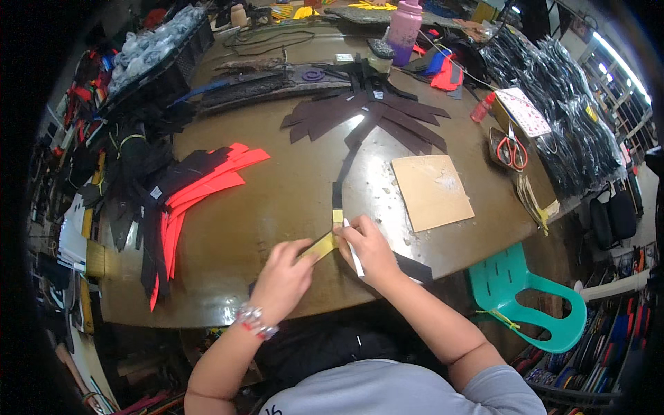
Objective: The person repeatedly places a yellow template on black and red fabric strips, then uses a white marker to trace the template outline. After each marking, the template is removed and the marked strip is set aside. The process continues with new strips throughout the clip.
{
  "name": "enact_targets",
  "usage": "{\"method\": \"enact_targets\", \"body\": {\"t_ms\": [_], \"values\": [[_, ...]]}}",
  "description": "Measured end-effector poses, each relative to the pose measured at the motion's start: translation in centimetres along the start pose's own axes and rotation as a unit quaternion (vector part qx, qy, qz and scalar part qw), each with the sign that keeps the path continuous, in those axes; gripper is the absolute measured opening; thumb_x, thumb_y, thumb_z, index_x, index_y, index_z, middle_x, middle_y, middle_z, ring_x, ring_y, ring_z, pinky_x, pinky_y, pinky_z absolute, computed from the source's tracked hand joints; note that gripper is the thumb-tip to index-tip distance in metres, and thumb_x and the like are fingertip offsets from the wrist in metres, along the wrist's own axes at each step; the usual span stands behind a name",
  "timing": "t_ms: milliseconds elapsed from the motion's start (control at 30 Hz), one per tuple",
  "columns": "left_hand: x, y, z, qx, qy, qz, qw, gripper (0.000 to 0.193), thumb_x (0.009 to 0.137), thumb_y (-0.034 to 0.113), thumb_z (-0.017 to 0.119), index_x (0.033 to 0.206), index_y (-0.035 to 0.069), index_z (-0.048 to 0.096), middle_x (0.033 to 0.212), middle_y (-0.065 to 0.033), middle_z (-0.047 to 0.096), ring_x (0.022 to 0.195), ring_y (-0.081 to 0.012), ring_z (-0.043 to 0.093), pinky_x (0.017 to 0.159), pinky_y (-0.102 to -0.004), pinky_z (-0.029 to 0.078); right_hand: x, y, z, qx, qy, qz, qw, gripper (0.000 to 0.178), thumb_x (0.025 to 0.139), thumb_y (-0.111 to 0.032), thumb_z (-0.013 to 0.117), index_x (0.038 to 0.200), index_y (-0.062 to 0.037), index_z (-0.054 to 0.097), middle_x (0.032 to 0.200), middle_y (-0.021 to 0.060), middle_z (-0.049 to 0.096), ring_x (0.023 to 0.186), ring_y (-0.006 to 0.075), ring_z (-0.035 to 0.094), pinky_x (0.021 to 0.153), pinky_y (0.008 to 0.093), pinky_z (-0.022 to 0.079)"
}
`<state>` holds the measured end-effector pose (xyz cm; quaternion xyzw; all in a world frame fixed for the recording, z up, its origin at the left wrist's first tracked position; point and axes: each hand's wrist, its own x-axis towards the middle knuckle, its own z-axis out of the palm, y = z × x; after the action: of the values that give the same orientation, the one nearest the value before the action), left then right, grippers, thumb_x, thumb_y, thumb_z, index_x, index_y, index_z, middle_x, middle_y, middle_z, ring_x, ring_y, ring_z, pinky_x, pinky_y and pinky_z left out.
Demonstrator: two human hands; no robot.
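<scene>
Near the table's front edge, my left hand (282, 274) has its fingers on the lower end of a flat yellow strip (320, 247). My right hand (372, 253) pinches a slim white pen (354, 249), its upper end pointing away from me. Between my hands the strip meets a dark strap-like piece (337, 194), with a second yellow patch (337, 216) on it. This dark piece runs up to a fan of dark brown strips (339, 116). Another black strip (413, 268) shows past my right hand. The pen's working tip cannot be made out.
Red and black strips (207, 183) lie fanned at left. A tan board (432, 192) is to the right, beyond it orange-handled scissors (510, 151) and a red bottle (482, 108). A purple bottle (404, 31) stands at the back. A green plastic chair (526, 294) sits at right.
</scene>
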<state>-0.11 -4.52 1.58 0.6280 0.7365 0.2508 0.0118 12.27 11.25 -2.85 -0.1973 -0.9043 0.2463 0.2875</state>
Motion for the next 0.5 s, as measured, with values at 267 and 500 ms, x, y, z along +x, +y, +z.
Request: {"method": "enact_targets", "body": {"t_ms": [267, 500], "values": [[-1.6, -0.9, -1.6, -0.006, -0.071, -0.018, 0.997, 0.013, 0.081, 0.004, 0.056, 0.092, 0.001, 0.063, 0.098, -0.0128, 0.057, 0.094, -0.0288, 0.056, 0.082, -0.0373, 0.052, 1.7, -1.8, -2.1, 0.02, -0.035, 0.054, 0.998, 0.008, 0.09, -0.009, 0.063, 0.095, -0.0029, 0.064, 0.087, 0.0165, 0.059, 0.078, 0.0317, 0.062, 0.069, 0.0386, 0.051], [-4.4, 3.6, 1.3, 0.277, -0.095, -0.003, 0.956, 0.05, 0.086, 0.014, 0.05, 0.127, -0.016, 0.047, 0.127, -0.0313, 0.051, 0.118, -0.0357, 0.051, 0.098, -0.0346, 0.047, 2.4, -7.6, 0.3, 0.099, -0.047, 0.113, 0.988, 0.032, 0.079, -0.018, 0.077, 0.066, -0.004, 0.051, 0.055, 0.0102, 0.058, 0.05, 0.0175, 0.059, 0.049, 0.031, 0.047]]}}
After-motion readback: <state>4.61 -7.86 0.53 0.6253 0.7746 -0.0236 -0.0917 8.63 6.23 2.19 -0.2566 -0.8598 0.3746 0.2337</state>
